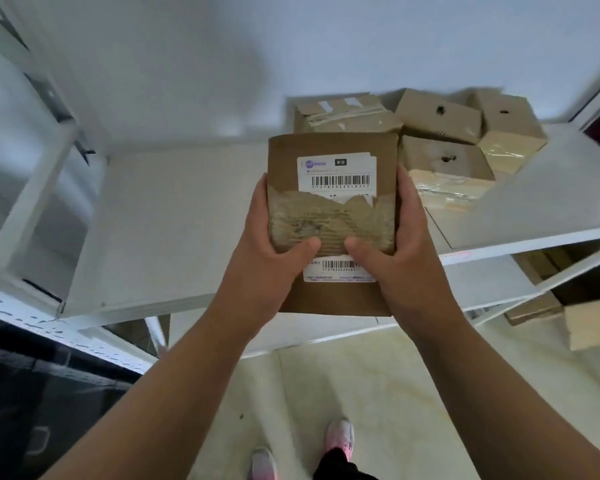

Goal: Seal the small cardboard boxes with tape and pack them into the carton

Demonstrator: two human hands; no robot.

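Note:
I hold a small brown cardboard box [333, 216] in front of me, over the front edge of a white shelf [174, 230]. It carries a torn white barcode label and a patch of ripped, exposed corrugation. My left hand [274, 237] grips its left side with the thumb on the face. My right hand [392, 244] grips the right side the same way. Several other small cardboard boxes [444, 147] sit stacked at the back right of the shelf, some with clear tape and a small hole on top. No tape roll shows.
White metal shelving frames stand at left [25, 188] and right. A lower shelf at right holds brown cardboard [541, 271]. A dark bin [42, 393] sits at lower left. Pale tiled floor [430, 393] and my pink shoes [340, 441] are below.

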